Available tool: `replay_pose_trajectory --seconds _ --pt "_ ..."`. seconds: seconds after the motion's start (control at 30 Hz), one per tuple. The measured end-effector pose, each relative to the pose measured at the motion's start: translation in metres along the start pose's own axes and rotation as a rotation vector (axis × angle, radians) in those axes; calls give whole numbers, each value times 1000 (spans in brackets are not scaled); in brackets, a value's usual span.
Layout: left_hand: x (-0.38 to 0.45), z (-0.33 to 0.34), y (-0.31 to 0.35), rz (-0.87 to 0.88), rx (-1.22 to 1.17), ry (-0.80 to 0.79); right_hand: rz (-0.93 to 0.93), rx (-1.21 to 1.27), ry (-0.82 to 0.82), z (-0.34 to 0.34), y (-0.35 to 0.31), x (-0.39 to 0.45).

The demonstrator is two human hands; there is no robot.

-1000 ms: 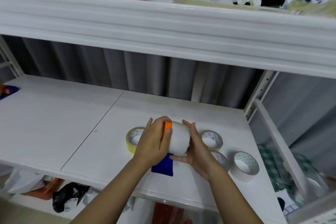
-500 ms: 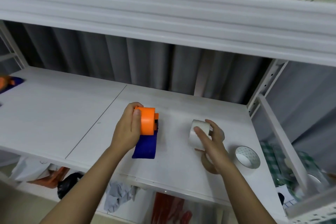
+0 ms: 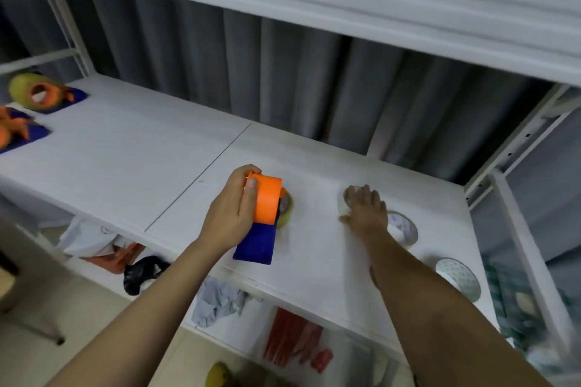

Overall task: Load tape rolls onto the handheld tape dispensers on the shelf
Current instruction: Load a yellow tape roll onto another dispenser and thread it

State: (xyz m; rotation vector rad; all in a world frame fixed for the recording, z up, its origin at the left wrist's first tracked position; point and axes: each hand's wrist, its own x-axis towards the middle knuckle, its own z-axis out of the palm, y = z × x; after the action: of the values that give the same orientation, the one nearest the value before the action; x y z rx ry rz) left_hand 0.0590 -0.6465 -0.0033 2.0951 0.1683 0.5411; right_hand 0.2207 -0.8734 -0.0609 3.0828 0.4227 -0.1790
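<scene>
White shelf [image 3: 132, 163] before us: our left hand [image 3: 231, 217] grips the empty dispenser [image 3: 262, 220]; our right hand [image 3: 366, 214] has set its roll [image 3: 349, 198] down (swapping, probably), fingers spread.

On shelf [image 3: 132, 163]: dispenser [image 3: 262, 217] centre, held in left hand [image 3: 234, 214]. Right of it, right hand [image 3: 366, 212] on roll [image 3: 349, 196]. Two loaded dispensers [image 3: 41, 93] far left.
</scene>
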Motion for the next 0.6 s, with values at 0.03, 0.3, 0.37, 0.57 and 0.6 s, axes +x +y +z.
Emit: replay_pose_trajectory --seconds 0.03,0.3,0.37,0.57,0.6 --pt "-1 -1 -3 2 0 5 11 -3 16 0 0 1" --pt "0 -13 -25 -23 -39 91 -335 379 146 5 -51 -27" --pt "1 -18 -30 -34 -54 105 -427 399 139 8 -67 -40" --pt "9 -38 -42 -34 -56 35 -562 115 53 20 -116 -41" --pt "10 -42 -44 -30 -54 25 -524 82 43 20 -123 -40"
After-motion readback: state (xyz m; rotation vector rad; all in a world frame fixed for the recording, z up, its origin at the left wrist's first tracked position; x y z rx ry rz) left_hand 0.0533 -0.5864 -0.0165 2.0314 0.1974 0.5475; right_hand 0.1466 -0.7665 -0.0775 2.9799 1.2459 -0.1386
